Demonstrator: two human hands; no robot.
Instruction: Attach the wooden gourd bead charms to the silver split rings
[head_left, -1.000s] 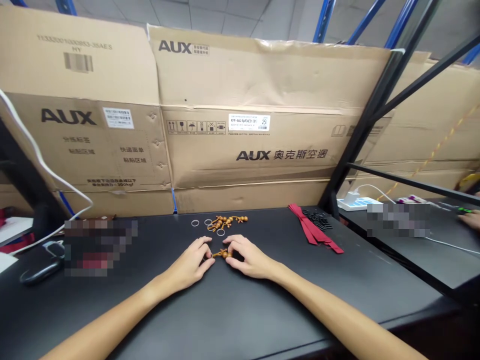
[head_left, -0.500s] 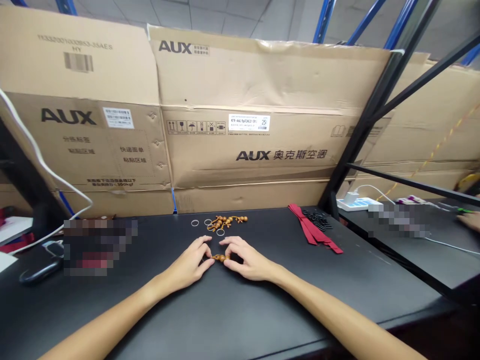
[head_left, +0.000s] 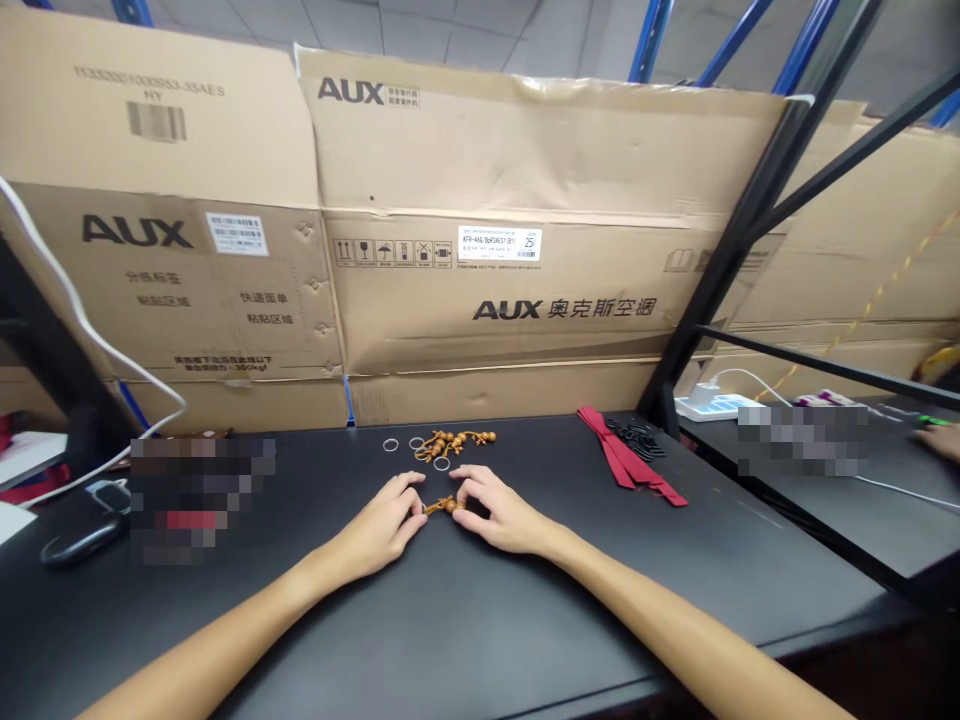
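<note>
Cord strung with brown beads (head_left: 448, 504) spans the gap between two hands, well in from the far edge of the table (head_left: 450, 620); whether it touches the surface or sits just above it, I cannot tell. The left hand (head_left: 390, 518) has a narrow grip, thumb and forefinger pinched at the cord's left end; whether a ring is caught there too is too small to make out. The right hand (head_left: 491, 512) closes its thumb and fingers on the beads at the other end. Held by both ends, the piece is probably kept steady and its left end easy to work at.

Toward the far edge, a small pile of similar beaded cords (head_left: 450, 443) lies with three metal rings (head_left: 391, 451) around it, one apart to the left, one at the pile's left side, one just in front. Their place straight ahead seems chosen for easy reach by either hand. Red strips (head_left: 628, 455) and a heap of black pieces (head_left: 637, 438) lie near the far right corner, presumably set aside so they do not mix with the beads.
</note>
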